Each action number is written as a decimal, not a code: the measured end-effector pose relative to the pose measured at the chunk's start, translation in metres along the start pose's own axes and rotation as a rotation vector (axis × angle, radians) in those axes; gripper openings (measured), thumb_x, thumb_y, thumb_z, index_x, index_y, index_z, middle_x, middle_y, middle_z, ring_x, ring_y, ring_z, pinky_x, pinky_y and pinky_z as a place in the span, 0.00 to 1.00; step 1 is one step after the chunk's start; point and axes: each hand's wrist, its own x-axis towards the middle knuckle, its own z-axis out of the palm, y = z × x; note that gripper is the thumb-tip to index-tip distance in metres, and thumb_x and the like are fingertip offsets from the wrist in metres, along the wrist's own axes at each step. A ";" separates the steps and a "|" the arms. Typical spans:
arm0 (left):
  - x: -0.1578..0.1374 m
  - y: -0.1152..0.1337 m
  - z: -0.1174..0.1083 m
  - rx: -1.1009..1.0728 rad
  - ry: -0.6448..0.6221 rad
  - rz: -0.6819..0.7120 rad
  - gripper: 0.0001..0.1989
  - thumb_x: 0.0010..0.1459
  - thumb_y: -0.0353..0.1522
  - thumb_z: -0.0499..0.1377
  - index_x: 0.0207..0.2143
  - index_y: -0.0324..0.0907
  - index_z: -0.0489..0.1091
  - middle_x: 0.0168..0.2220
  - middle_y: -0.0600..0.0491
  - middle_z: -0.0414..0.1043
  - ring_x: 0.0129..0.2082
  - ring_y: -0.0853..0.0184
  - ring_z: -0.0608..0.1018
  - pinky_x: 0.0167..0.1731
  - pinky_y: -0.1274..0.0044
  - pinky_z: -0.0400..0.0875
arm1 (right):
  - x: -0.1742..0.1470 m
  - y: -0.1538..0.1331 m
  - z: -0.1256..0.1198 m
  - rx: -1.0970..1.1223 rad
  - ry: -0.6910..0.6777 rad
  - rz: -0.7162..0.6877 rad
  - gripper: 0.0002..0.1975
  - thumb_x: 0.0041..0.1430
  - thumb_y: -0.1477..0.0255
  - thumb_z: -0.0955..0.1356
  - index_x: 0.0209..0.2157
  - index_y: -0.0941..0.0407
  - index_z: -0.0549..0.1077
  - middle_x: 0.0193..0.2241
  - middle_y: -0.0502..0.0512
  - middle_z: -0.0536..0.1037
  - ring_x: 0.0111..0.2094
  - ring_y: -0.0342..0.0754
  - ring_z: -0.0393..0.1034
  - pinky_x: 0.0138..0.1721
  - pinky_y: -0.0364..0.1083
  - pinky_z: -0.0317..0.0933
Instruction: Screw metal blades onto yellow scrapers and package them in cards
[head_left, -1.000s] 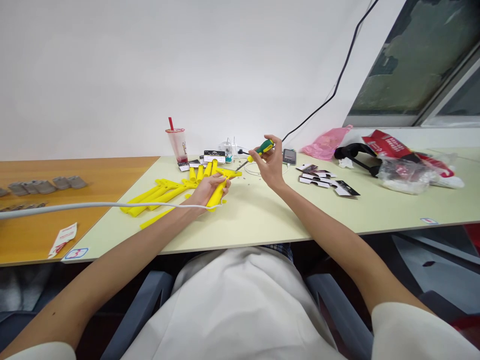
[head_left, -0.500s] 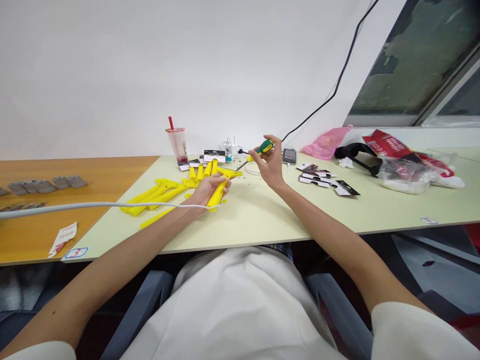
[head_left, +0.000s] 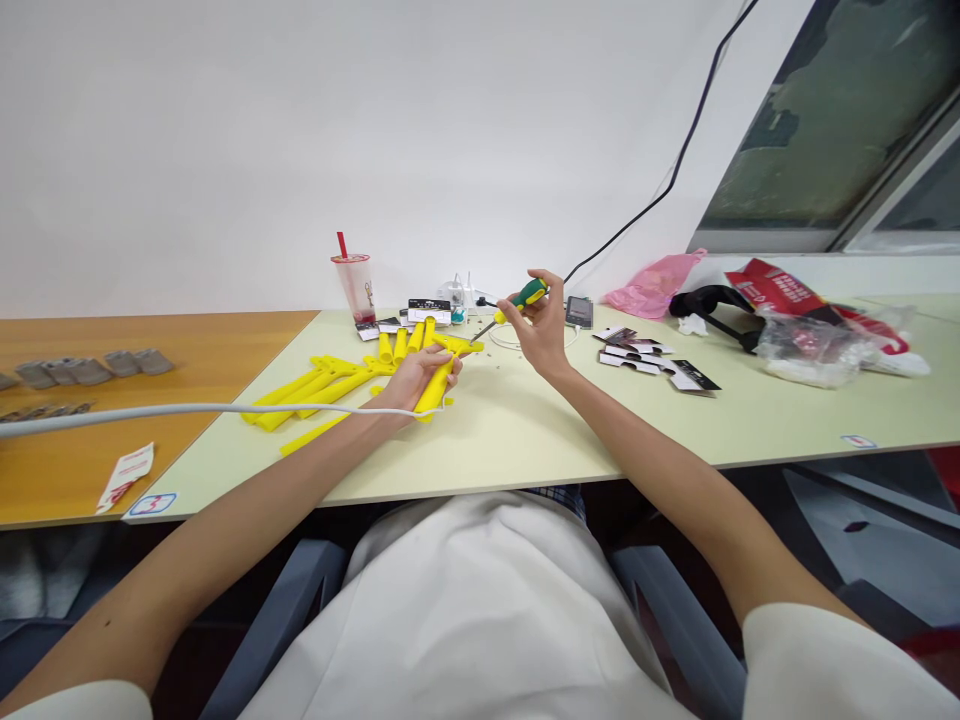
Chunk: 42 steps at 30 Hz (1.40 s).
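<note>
My left hand (head_left: 411, 380) is closed around the handle of a yellow T-shaped plastic piece (head_left: 433, 388), its crosspiece pointing up and away from me. Between the thumb and fingers of my right hand (head_left: 541, 325) is a green and yellow screwdriver (head_left: 532, 292), tilted with its shaft down to the left. The shaft's tip meets the right end of the crosspiece; whether a screw sits there is too small to tell. More yellow T-shaped pieces (head_left: 324, 390) lie left of my left hand, and several others (head_left: 415, 338) stand behind it near printed cards.
A cup with a red straw (head_left: 352, 285) stands at the back left. Black and white cards (head_left: 637, 352), a phone-like device (head_left: 579, 312), a pink bag (head_left: 654, 285) and plastic wrapping (head_left: 814, 350) lie to the right. A white cable (head_left: 225, 408) crosses before my left forearm.
</note>
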 end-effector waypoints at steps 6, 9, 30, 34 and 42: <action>-0.001 -0.001 0.002 -0.004 0.008 0.012 0.15 0.60 0.15 0.61 0.44 0.40 0.68 0.55 0.39 0.79 0.32 0.73 0.79 0.25 0.84 0.72 | -0.001 0.000 0.001 0.021 -0.005 0.018 0.40 0.67 0.40 0.75 0.69 0.44 0.61 0.42 0.53 0.81 0.45 0.53 0.83 0.51 0.56 0.82; -0.002 -0.001 0.003 -0.006 0.009 0.009 0.16 0.60 0.15 0.61 0.44 0.41 0.68 0.56 0.39 0.79 0.32 0.73 0.79 0.25 0.84 0.72 | -0.001 -0.001 0.001 0.033 -0.008 0.017 0.41 0.66 0.40 0.75 0.68 0.44 0.61 0.42 0.53 0.81 0.45 0.53 0.83 0.51 0.56 0.82; -0.004 0.000 0.005 0.021 0.023 0.034 0.17 0.58 0.15 0.62 0.46 0.40 0.70 0.54 0.40 0.80 0.31 0.72 0.78 0.25 0.83 0.71 | -0.002 -0.005 0.001 -0.004 -0.027 0.005 0.41 0.64 0.37 0.74 0.67 0.44 0.64 0.42 0.53 0.82 0.44 0.54 0.83 0.51 0.59 0.83; -0.003 -0.002 0.005 0.060 0.020 0.048 0.19 0.57 0.16 0.63 0.48 0.40 0.70 0.50 0.42 0.80 0.31 0.72 0.78 0.25 0.82 0.70 | -0.002 -0.005 0.000 -0.008 -0.049 -0.017 0.41 0.66 0.38 0.74 0.70 0.43 0.63 0.42 0.54 0.83 0.44 0.55 0.83 0.51 0.60 0.82; 0.001 -0.010 0.003 0.154 0.030 0.114 0.24 0.52 0.17 0.66 0.50 0.39 0.70 0.43 0.47 0.79 0.28 0.72 0.77 0.23 0.82 0.67 | -0.005 -0.010 -0.003 -0.016 -0.216 -0.160 0.41 0.78 0.43 0.63 0.82 0.42 0.48 0.62 0.64 0.80 0.49 0.56 0.84 0.58 0.61 0.81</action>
